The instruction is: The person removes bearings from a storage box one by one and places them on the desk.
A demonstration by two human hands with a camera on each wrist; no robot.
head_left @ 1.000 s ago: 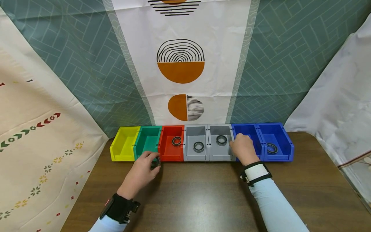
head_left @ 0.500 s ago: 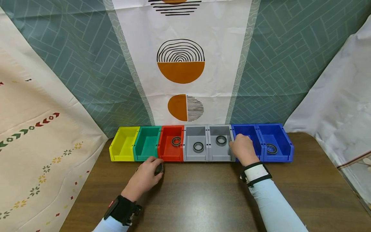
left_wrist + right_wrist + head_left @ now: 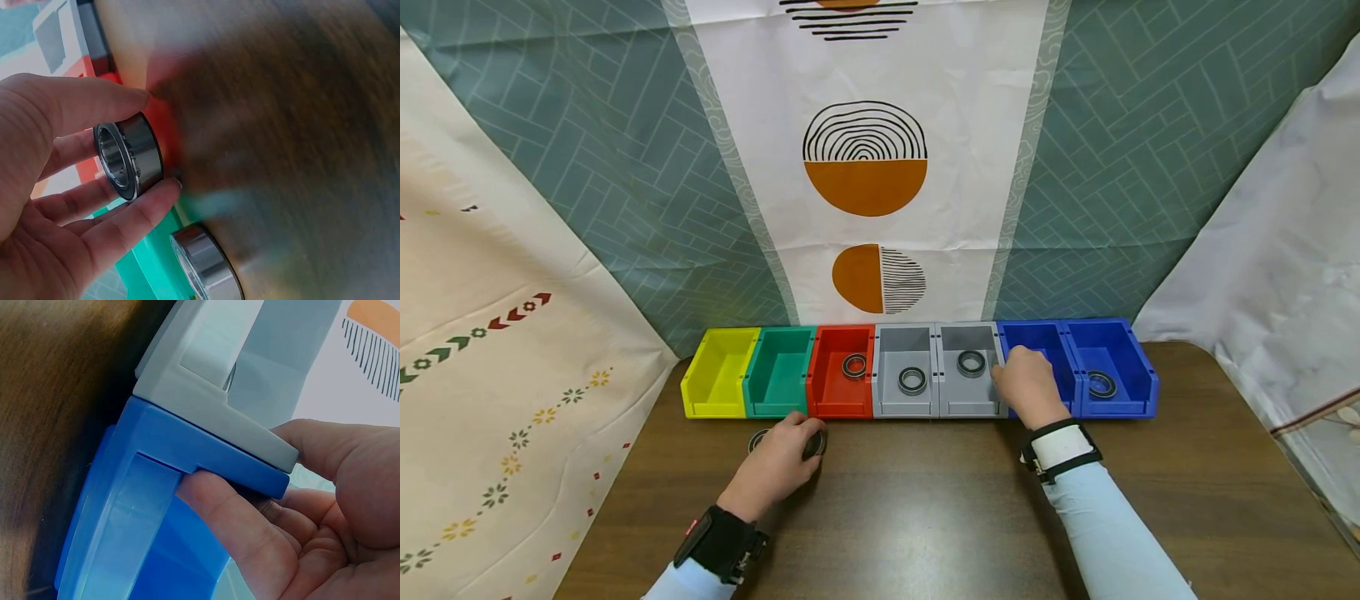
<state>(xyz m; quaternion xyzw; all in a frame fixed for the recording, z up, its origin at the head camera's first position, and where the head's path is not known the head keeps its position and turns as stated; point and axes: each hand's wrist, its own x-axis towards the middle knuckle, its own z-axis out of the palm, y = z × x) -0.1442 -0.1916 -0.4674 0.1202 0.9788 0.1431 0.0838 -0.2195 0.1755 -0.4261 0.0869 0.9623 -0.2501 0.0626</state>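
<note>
My left hand point(image 3: 775, 467) holds a ball bearing point(image 3: 147, 150) between thumb and fingers, close over the table in front of the red bin point(image 3: 838, 400). A second ball bearing point(image 3: 206, 262) lies on the table just left of that hand, before the green bin point(image 3: 782, 404); the hand partly covers it in the head view. My right hand point(image 3: 1032, 387) pinches the adjoining side walls of a grey bin point(image 3: 250, 434) and a blue bin point(image 3: 169, 434). Its thumb is on the grey side, and a finger reaches inside the blue one.
A yellow bin point(image 3: 718, 375) ends the row at the left. Single bearings lie in the red bin, both grey bins and the far-right blue bin point(image 3: 1123, 404). Behind the row hangs a patterned cloth point(image 3: 955, 208). Wooden table point(image 3: 910, 517) extends in front.
My left hand has come back from the green bin's front edge, slightly rightward, with its bearing. The other bearing now shows on the table beside it. The right hand stays where it was.
</note>
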